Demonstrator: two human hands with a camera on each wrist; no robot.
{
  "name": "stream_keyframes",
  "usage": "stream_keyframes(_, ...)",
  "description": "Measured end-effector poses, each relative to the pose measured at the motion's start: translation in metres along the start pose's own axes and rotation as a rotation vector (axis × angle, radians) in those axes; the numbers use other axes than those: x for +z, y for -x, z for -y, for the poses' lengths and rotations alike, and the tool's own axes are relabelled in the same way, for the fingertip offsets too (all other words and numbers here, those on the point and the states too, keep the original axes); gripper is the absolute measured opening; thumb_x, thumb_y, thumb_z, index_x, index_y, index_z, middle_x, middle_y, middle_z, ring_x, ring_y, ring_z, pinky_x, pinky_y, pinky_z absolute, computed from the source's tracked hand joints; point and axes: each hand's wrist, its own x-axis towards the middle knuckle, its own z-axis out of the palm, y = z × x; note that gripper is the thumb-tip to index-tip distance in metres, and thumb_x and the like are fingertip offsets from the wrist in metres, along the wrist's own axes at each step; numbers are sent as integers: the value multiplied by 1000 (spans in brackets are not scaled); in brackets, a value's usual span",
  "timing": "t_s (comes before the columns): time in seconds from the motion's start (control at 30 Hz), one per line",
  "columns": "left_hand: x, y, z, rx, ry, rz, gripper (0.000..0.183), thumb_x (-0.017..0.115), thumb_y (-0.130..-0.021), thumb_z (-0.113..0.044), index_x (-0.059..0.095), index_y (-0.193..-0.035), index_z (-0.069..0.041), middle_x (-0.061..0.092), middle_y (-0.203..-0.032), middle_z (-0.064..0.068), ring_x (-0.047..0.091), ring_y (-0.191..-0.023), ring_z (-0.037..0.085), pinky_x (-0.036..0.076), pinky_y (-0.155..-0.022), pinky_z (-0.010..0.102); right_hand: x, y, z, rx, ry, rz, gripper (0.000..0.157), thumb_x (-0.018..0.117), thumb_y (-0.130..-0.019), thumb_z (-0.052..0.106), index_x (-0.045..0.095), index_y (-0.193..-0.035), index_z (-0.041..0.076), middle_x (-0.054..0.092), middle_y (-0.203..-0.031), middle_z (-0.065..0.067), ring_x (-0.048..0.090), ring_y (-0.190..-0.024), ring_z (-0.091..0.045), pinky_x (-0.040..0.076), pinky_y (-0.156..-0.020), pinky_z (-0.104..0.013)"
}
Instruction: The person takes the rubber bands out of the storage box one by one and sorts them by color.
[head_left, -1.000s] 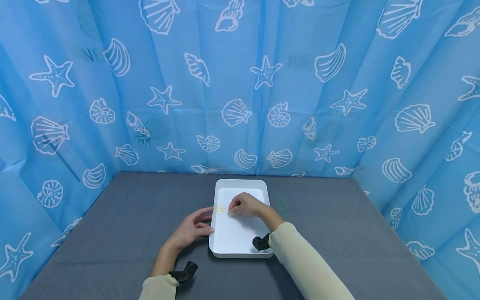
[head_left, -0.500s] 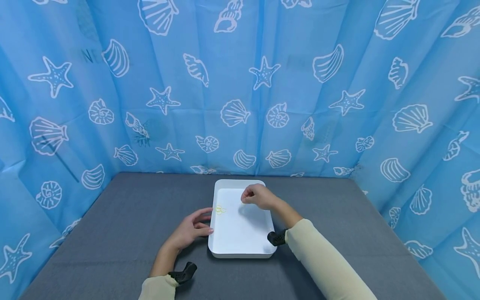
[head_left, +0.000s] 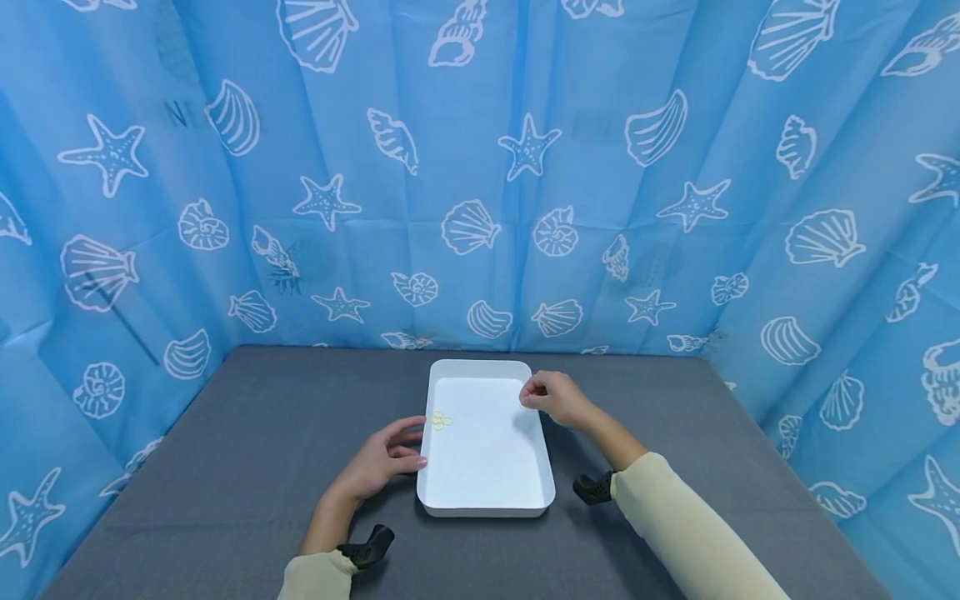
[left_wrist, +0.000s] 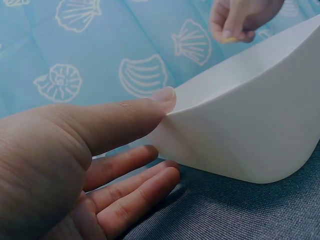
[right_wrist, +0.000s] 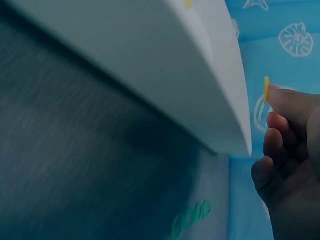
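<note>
My right hand (head_left: 557, 397) pinches a small yellow rubber band (right_wrist: 267, 90) between thumb and forefinger, above the right rim of a white tray (head_left: 487, 467). In the left wrist view the same yellow band (left_wrist: 229, 40) shows as a thin sliver at the fingertips. Several thin yellow rubber bands (head_left: 441, 421) lie in a cluster inside the tray by its left wall. At the tray's left side is my left hand (head_left: 382, 457), its thumb (left_wrist: 162, 100) on the rim and the other fingers loosely extended against the outer wall.
Several green loops (right_wrist: 192, 218) lie in a row on the grey cloth beyond the tray's right side, as the right wrist view shows; in the head view my right hand and forearm hide them. A blue shell-print curtain (head_left: 480, 183) hangs behind the grey-covered table (head_left: 300, 400).
My right hand has lifted from beside the yellow cluster and moved right, across the tray to its right rim, carrying a yellow rubber band. The left hand stays at the tray's left side.
</note>
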Motion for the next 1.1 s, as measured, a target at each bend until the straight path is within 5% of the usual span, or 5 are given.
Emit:
stream_keyframes(0.6,1,0,1,0,1,0,69,77,-85,-17,44,-145,-12,50,-138,21,63,-99,24,50,-86,41,-6,32,-50,30,-16,-213,4,68,-90,4,67,-88,2,61,-82,-4,52,-71,-16,45,-64,-33)
stream_keyframes(1.1,0,0,1,12,7,12,69,76,-85,-17,43,-146,-11,49,-140,21,64,-100,25,50,-87,40,-6,30,-81,166,36,-330,6,66,-91,5,68,-87,0,62,-81,-7,53,-68,-18,44,-62,-34)
